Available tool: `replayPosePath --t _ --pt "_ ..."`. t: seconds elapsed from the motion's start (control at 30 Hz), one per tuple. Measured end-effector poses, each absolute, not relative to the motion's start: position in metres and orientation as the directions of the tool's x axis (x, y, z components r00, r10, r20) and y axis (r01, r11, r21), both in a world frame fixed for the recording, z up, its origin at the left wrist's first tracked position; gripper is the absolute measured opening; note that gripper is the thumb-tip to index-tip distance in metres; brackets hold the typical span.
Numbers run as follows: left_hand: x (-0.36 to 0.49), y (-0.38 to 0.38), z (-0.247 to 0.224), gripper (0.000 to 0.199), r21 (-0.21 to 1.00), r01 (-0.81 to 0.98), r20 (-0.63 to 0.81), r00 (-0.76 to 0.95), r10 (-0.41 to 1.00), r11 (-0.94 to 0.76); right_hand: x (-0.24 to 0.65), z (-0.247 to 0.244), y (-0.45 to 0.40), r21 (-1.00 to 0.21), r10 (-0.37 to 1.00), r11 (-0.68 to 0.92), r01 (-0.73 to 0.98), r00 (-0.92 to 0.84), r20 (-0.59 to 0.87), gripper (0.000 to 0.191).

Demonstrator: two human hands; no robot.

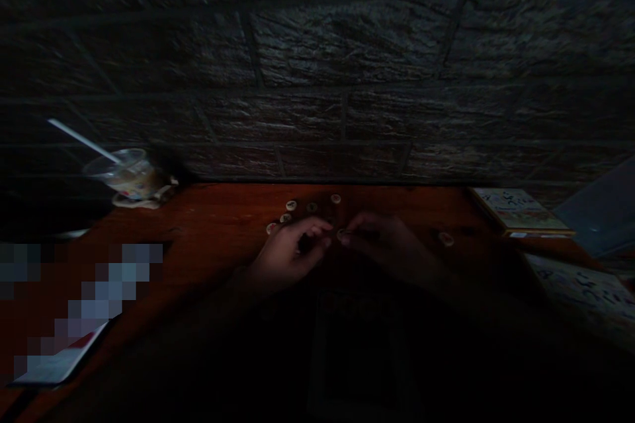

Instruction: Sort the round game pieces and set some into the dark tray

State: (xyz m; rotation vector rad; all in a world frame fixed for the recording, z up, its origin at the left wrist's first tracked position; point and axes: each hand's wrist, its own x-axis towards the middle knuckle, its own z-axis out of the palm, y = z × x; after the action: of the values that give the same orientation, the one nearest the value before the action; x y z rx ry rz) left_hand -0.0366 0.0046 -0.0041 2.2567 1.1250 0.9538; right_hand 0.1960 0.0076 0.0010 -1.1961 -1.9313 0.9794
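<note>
Small round Chinese chess pieces (291,205) lie scattered on the wooden table, just beyond my hands. My left hand (288,252) is loosely curled over the table, with a small gap between thumb and forefinger and nothing visible in it. One round piece (271,229) lies partly behind its knuckles. Opposite it, the fingers of my right hand (384,238) are pinched at the edge of another Chinese chess piece (342,234). A single piece (446,238) lies apart, to the right of that hand. The area below my hands is very dark.
A plastic cup (131,175) with a straw stands on a holder at the back left. Two printed flat boxes (518,210) are at the right, near a translucent container (600,211). A phone-like flat object (64,360) lies at the left. Behind rises a brick wall (307,53).
</note>
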Motion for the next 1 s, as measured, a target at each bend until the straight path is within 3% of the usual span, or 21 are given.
replayPosePath --t 0.13,0.27,0.37,0.53,0.73,0.83,1.0 --pt "-0.036 0.007 -0.009 0.028 0.739 0.45 0.298 0.449 0.842 -0.502 0.194 -0.012 0.009 -0.904 0.917 0.296 0.308 -0.357 0.179 0.016" --pt "-0.035 0.008 -0.012 0.023 0.79 0.39 0.281 0.456 0.845 -0.473 0.192 -0.019 0.008 -0.926 0.939 0.227 0.303 -0.32 0.125 0.027" --pt "-0.033 0.007 -0.012 0.015 0.816 0.346 0.29 0.446 0.847 -0.462 0.189 -0.02 0.006 -0.934 0.928 0.249 0.257 -0.34 0.153 0.023" --pt "-0.03 0.005 -0.006 0.009 0.815 0.352 0.292 0.437 0.851 -0.461 0.186 -0.017 0.003 -0.913 0.919 0.312 0.262 -0.327 0.22 0.009" --pt "-0.03 0.004 -0.009 0.013 0.789 0.363 0.311 0.46 0.831 -0.496 0.185 -0.016 0.002 -0.871 0.915 0.354 0.341 -0.318 0.248 0.017" --pt "-0.03 0.004 -0.013 0.024 0.787 0.353 0.329 0.453 0.829 -0.506 0.185 -0.015 0.002 -0.864 0.91 0.369 0.341 -0.322 0.262 0.017" --pt "-0.031 0.004 -0.014 0.026 0.792 0.329 0.354 0.44 0.825 -0.515 0.185 -0.014 0.003 -0.904 0.925 0.299 0.305 -0.327 0.195 0.014"
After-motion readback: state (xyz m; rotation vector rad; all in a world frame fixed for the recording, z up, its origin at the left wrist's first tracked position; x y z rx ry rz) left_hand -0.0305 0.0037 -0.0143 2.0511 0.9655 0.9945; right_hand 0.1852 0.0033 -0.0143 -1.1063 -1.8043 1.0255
